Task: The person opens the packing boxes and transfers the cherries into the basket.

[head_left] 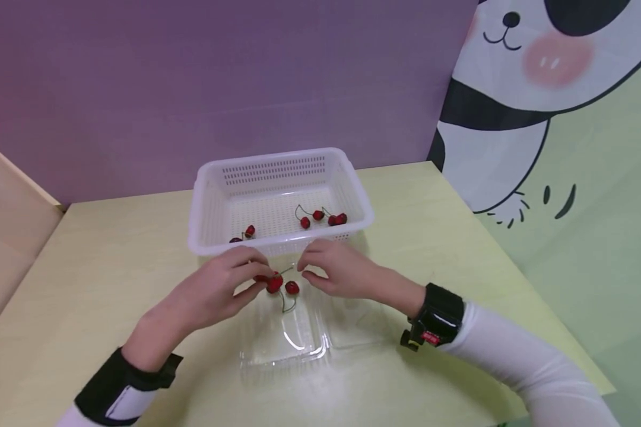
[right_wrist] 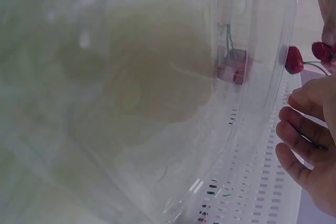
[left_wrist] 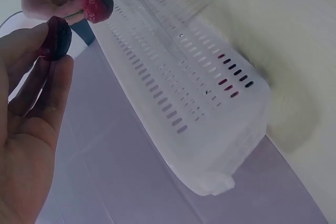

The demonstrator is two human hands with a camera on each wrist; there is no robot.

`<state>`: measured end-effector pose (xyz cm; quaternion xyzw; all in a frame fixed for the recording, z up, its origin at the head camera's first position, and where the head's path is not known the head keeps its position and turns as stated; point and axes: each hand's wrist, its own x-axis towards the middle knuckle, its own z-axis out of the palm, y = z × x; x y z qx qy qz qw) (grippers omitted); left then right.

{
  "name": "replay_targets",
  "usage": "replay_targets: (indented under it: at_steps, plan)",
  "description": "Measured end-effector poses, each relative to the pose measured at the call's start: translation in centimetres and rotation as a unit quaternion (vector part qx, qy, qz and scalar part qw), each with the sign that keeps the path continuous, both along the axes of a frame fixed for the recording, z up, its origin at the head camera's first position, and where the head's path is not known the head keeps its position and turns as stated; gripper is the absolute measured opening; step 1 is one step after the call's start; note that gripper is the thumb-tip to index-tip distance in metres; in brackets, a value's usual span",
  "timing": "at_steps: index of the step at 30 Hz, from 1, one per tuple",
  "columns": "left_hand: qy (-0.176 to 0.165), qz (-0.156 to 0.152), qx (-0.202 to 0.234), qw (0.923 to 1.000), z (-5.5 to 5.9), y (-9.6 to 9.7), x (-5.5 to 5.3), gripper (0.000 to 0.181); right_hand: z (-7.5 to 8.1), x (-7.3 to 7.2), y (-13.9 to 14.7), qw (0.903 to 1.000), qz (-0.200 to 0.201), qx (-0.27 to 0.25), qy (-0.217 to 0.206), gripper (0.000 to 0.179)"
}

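My left hand (head_left: 219,287) pinches a dark red cherry (left_wrist: 56,38) between thumb and fingertips. Beside it hangs a second red cherry (head_left: 274,283) with a green stem pointing toward my right hand (head_left: 339,270). The right fingers are loosely bent with nothing between them, their tips just short of that stem. Another cherry (head_left: 292,288) with a curved stem shows over the clear plastic clamshell box (head_left: 278,347), which lies open below both hands. In the right wrist view the clear plastic fills much of the picture.
A white slotted basket (head_left: 278,243) stands just behind the hands. Inside are several cherries: a group on the right (head_left: 318,214) and a pair at the front left (head_left: 250,230). The light wooden table (head_left: 112,255) meets a purple wall (head_left: 219,89) and a panda-printed panel (head_left: 577,178).
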<state>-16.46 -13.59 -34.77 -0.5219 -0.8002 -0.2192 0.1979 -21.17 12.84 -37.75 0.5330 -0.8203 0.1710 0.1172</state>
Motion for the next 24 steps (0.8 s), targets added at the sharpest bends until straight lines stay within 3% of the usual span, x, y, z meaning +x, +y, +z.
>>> replay_targets:
  at_steps: [4,8,17,20,24]
  plan:
    - [0.01,0.005,0.015,0.9998,0.3,-0.4,-0.2,0.013,-0.2,0.4,-0.4,0.9998,-0.001,0.003,0.019,0.007]
    - [0.01,0.019,0.034,0.9992,0.5,-0.7,-0.4,0.045,-0.2,0.8,-0.8,0.9997,0.005,0.008,0.024,0.007]
    - [-0.003,0.054,0.099,0.9936,0.9,-1.4,-1.7,0.048,-0.4,1.5,-2.3,0.9979,0.057,0.031,0.008,0.007]
    - [-0.009,0.074,0.12,0.99,0.8,-1.6,-2.2,0.044,-0.5,1.8,-2.9,0.9964,0.058,0.06,0.012,0.01]
    - [-0.01,0.107,0.152,0.9825,0.8,-2.0,-2.8,0.019,-0.5,2.2,-3.7,0.9921,0.044,0.116,0.014,0.015]
